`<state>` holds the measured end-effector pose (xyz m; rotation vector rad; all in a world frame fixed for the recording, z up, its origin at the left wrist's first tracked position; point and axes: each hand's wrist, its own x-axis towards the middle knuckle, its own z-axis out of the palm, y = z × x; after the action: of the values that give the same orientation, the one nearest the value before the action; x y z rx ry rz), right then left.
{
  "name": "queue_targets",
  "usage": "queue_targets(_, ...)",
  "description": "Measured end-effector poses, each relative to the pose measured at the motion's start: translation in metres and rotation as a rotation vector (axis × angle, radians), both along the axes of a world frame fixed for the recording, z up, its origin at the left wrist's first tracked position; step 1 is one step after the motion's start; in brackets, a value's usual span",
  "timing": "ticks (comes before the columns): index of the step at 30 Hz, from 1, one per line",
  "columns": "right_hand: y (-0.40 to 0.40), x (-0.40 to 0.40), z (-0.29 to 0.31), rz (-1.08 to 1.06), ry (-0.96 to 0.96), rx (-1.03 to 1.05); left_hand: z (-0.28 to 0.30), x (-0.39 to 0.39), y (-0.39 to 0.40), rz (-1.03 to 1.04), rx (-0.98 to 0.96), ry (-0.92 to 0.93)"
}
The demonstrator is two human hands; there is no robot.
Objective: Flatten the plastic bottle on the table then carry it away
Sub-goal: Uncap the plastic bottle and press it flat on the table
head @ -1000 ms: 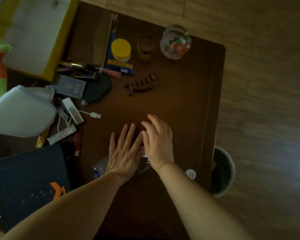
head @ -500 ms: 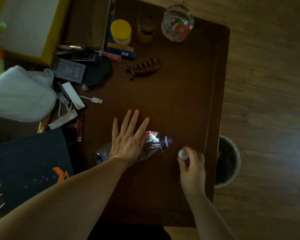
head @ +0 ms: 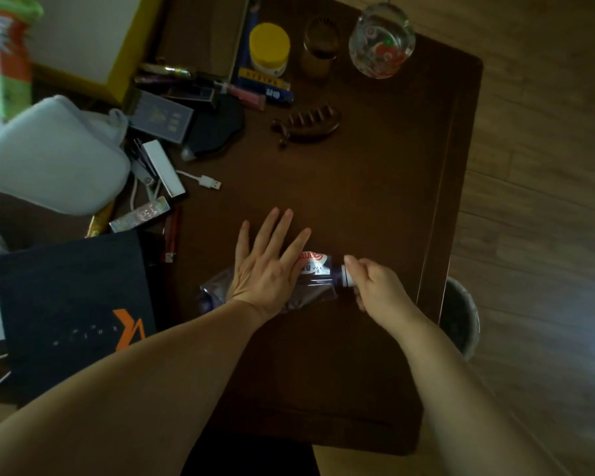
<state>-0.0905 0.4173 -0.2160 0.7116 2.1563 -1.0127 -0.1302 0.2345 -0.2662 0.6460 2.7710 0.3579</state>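
A crushed clear plastic bottle (head: 315, 281) with a red and white label lies on its side on the dark wooden table (head: 375, 187), neck pointing right. My left hand (head: 268, 266) lies flat on the bottle's middle, fingers spread, pressing it down. My right hand (head: 375, 286) is at the bottle's neck, its fingers closed around the white cap (head: 348, 277) on the mouth. The bottle's base sticks out to the left of my left wrist.
A bin (head: 459, 319) stands on the floor just past the table's right edge. A brown hair claw (head: 308, 127), a yellow-lidded jar (head: 268, 49), a glass (head: 318, 51) and a glass jar (head: 382, 41) sit at the far end. A dark bag (head: 69, 304), white pouch (head: 49, 156) and clutter fill the left side.
My right hand left the bottle, picked up the white cap near the table's right edge, and has brought it to the bottle's mouth. My left hand has kept pressing on the bottle.
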Motion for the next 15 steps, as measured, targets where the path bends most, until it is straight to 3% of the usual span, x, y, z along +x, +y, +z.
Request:
queue_targets(3,-0.001,-0.015,-0.002,0.084,-0.053,0.141,-0.002,0.0,0.0,0.003,0.02,-0.003)
queue_targets(6,0.004,-0.006,0.002,0.04,0.027,-0.089,-0.003,0.0,-0.002,0.006,0.025,0.002)
queue_targets(8,0.003,0.002,-0.001,0.048,0.06,-0.126,-0.004,0.0,-0.002,0.005,0.028,0.013)
queue_targets(15,-0.025,-0.014,-0.013,-0.081,-0.085,0.297,-0.004,-0.001,-0.001,-0.006,-0.024,0.013)
